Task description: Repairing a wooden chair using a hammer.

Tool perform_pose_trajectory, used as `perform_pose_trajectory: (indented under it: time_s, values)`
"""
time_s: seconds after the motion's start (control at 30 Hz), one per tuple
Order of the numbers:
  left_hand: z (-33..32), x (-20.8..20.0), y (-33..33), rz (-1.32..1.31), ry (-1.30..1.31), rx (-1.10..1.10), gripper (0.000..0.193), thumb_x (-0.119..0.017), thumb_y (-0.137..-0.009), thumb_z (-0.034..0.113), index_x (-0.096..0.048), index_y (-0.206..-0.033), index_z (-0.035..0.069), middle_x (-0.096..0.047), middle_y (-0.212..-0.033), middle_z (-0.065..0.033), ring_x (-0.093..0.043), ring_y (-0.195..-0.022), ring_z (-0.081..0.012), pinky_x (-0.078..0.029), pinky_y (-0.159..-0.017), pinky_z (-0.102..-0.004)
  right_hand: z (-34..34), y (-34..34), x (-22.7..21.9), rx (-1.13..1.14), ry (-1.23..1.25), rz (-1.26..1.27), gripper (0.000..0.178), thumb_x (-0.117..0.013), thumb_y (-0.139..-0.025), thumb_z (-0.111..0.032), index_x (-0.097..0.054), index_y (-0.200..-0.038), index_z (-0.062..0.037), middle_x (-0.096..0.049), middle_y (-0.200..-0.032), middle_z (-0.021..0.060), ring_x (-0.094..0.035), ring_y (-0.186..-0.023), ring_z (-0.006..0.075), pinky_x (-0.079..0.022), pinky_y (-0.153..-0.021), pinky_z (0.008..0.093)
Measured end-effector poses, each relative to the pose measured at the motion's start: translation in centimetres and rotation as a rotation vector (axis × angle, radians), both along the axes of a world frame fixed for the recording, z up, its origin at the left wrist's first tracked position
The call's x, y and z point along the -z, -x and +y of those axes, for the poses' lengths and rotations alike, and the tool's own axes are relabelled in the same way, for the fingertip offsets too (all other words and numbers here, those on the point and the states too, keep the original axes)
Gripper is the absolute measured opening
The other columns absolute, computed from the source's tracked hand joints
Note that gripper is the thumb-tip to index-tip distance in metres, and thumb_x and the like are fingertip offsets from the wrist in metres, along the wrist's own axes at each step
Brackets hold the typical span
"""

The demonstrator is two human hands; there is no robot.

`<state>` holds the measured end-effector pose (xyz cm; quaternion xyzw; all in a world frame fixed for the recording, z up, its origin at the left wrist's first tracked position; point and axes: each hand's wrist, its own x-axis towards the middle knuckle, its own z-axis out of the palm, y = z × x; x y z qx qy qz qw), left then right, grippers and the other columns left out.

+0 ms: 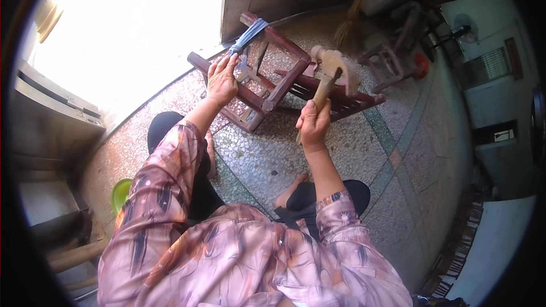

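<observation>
Right hand (314, 125) wraps a wooden tool (324, 92), likely for control; left hand (222, 81) meets blue cloth (249, 35) on the chair (287, 83), whether pinching I cannot tell

My right fingers (310, 116) hide part of the pale wooden handle (322, 92), its dark tip (338, 72) too blurred to identify. I can't tell whether my left fingers (228, 66) grip the blue cloth strip (250, 34). My patterned pink sleeve (162, 175) partly covers a round green plastic basin (115, 193).
</observation>
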<state>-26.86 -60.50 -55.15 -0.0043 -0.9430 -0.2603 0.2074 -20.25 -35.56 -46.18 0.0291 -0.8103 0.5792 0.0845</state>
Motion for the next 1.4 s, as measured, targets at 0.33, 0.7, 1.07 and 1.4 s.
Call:
perform_pose_trajectory:
  time_s: [0.33, 0.7, 1.07, 1.4]
  values:
    - [0.1, -0.4, -0.8, 0.006, 0.023, -0.041, 0.058, -0.046, -0.078, 0.007, -0.041, -0.135, 0.014, -0.046, -0.131, -0.0131, -0.037, -0.127, -0.0220, -0.019, -0.108, -0.0393, 0.7, 4.4, -1.6, 0.018, 0.092, 0.013, 0.028, -0.050, -0.094, -0.032, -0.045, -0.089, -0.0056, -0.044, -0.057, 0.0014, -0.042, -0.038, 0.0077, -0.036, -0.033, 0.0233]
    - [-0.2, -0.4, -0.7, -0.019, 0.004, -0.057, 0.057, -0.047, -0.078, 0.006, -0.042, -0.134, 0.014, -0.048, -0.130, -0.0119, -0.038, -0.126, -0.0212, -0.020, -0.107, -0.0388, 1.8, 8.7, 0.8, 0.082, -0.245, -0.231, 0.036, -0.052, -0.091, -0.037, -0.046, -0.081, -0.0029, -0.050, -0.056, 0.0056, -0.050, -0.036, 0.0143, -0.039, -0.034, 0.0284]
    - [0.6, -0.2, -0.1, 0.022, -0.026, -0.002, 0.058, -0.048, -0.077, 0.006, -0.041, -0.134, 0.013, -0.050, -0.128, -0.0090, -0.040, -0.126, -0.0201, -0.021, -0.107, -0.0388, 2.2, 15.9, 3.2, 0.045, -0.434, -0.337, 0.036, -0.052, -0.090, -0.037, -0.048, -0.089, -0.0016, -0.052, -0.061, 0.0077, -0.051, -0.039, 0.0177, -0.042, -0.038, 0.0321]
    - [0.3, -0.8, 0.5, -0.008, 0.003, -0.032, 0.052, -0.046, -0.078, 0.006, -0.045, -0.129, 0.011, -0.050, -0.129, -0.0081, -0.039, -0.127, -0.0196, -0.022, -0.107, -0.0387, 9.9, 6.0, 1.3, 0.104, 0.445, -0.249, 0.023, -0.050, -0.092, -0.029, -0.045, -0.089, -0.0072, -0.044, -0.056, 0.0026, -0.041, -0.035, 0.0115, -0.034, -0.031, 0.0240]
